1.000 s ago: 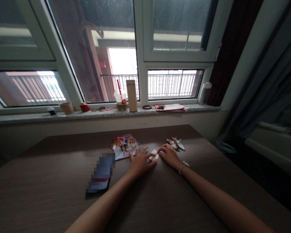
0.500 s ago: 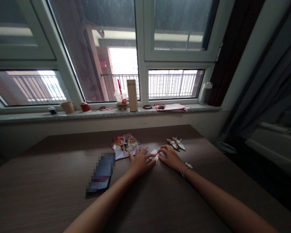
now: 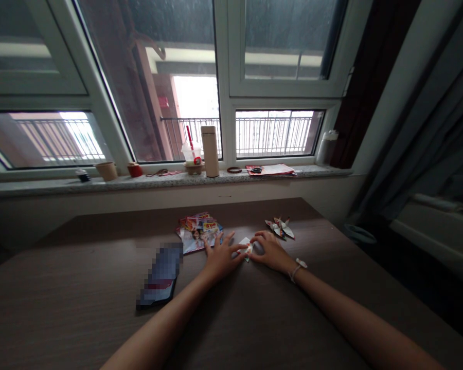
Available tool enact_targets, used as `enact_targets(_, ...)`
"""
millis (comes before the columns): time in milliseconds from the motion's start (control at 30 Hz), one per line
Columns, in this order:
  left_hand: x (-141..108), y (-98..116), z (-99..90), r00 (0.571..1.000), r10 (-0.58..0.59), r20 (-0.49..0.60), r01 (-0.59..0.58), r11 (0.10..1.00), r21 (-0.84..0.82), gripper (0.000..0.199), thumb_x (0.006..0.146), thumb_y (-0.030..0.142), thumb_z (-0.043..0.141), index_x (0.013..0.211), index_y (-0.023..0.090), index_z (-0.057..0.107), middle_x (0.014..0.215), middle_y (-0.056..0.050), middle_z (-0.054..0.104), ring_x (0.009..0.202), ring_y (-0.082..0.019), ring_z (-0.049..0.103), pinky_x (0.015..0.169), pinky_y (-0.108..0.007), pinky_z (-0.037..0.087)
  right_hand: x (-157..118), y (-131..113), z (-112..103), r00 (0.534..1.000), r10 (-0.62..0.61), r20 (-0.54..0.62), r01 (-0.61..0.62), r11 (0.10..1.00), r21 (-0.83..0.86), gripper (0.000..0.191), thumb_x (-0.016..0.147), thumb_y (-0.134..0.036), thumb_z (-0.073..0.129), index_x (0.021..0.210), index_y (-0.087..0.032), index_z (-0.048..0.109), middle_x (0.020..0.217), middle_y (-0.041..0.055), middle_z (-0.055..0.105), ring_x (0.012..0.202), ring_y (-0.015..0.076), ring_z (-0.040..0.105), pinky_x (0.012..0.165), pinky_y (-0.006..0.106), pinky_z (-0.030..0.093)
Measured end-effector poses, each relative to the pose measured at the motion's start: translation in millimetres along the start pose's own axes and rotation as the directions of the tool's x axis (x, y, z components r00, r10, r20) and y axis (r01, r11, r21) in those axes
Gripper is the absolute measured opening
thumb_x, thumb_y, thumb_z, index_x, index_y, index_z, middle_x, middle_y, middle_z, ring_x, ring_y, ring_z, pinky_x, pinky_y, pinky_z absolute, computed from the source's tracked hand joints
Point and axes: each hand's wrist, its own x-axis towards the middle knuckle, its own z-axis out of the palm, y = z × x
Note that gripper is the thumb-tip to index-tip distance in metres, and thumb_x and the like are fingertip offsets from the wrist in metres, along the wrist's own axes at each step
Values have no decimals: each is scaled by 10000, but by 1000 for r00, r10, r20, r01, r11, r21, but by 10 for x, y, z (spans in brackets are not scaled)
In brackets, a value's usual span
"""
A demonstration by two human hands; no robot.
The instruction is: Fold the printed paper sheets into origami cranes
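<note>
A small folded piece of white, partly coloured paper point(image 3: 246, 247) lies on the brown table point(image 3: 81, 267) between my two hands. My left hand point(image 3: 223, 258) has its fingers spread, with the thumb and index finger touching the paper's left side. On the other side my right hand point(image 3: 270, 251), with a white band at the wrist, has its fingertips curled onto the paper. Behind my right hand lie several folded paper pieces point(image 3: 281, 228). Colourful printed sheets point(image 3: 196, 234) rest just beyond my left fingertips.
A phone point(image 3: 162, 275), its screen blurred, lies left of my left forearm. On the windowsill point(image 3: 170, 180) stand a beige flask point(image 3: 210, 151), a cup with a red straw point(image 3: 192, 154), a paper cup point(image 3: 107, 170), scissors point(image 3: 254, 170) on papers and a bottle point(image 3: 327, 148).
My fingers have shifted slightly on the small paper, and its visible shape differs a little. Both arms are almost where they were.
</note>
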Motion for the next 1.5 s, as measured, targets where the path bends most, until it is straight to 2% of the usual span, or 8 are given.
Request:
enact_targets(233,2,-9,2,1000,0,-1,0,1000,-1,335,873,606,532,1183,535,636,1543,18,398,1446,-422,225,1051,-794,-7,-13,-2,-11,1000,-14,27,14,1000,-12,480,762,-501,707,1158,-244,620,1302,94,513,1268,260,455,1089,422,340)
enact_targets(400,7,-25,14,1000,-1,2,1,1000,-2,323,877,593,532,1180,546,632,1548,22,388,1446,-431,221,1044,-801,-7,-21,2,-38,998,-2,59,1,1000,6,654,638,-547,799,1191,-255,609,1347,96,485,1280,284,445,1092,437,339)
enact_targets(533,9,-29,18,1000,-2,-2,2,1000,5,330,873,598,533,1180,535,639,1545,19,391,1443,-433,224,1051,-794,-5,-2,19,-55,999,1,50,-3,998,57,445,779,-533,696,1131,-265,655,1285,77,532,1243,255,478,1079,422,347)
enact_targets(667,12,-25,16,1000,-2,1,2,1000,2,336,866,606,542,1179,533,640,1542,15,397,1443,-424,227,1056,-785,-12,14,8,-38,1000,4,-26,-3,1000,30,241,872,-406,616,1058,-267,684,1203,60,573,1203,230,499,1063,402,353)
enact_targets(767,12,-26,19,1000,0,-5,0,1000,3,336,862,611,547,1174,533,644,1540,22,399,1438,-430,235,1052,-792,-14,8,-19,-26,999,-6,-47,6,1000,-3,274,825,-409,666,1059,-265,673,1186,58,570,1196,232,499,1057,397,357)
enact_targets(1100,9,-23,15,1000,-9,2,9,1000,4,321,862,597,550,1164,543,644,1542,25,397,1443,-426,228,1052,-792,-14,-7,-4,-49,1000,-17,21,17,1000,8,538,679,-517,779,1128,-254,642,1288,83,529,1249,265,464,1078,414,338)
enact_targets(1267,12,-15,12,1000,-9,-11,9,1000,2,340,849,624,556,1167,541,643,1534,3,411,1438,-428,238,1031,-802,-38,4,-6,-46,999,-3,-44,4,999,42,362,780,-462,709,1049,-226,658,1207,76,587,1194,244,509,1051,389,364)
enact_targets(1500,20,-11,6,1000,-12,-4,12,1000,-5,338,841,607,584,1165,536,648,1534,18,409,1438,-429,240,1042,-802,-3,6,-83,-35,994,-13,-109,-1,993,-122,249,816,-363,674,994,-194,634,1088,67,636,1068,230,558,963,341,401)
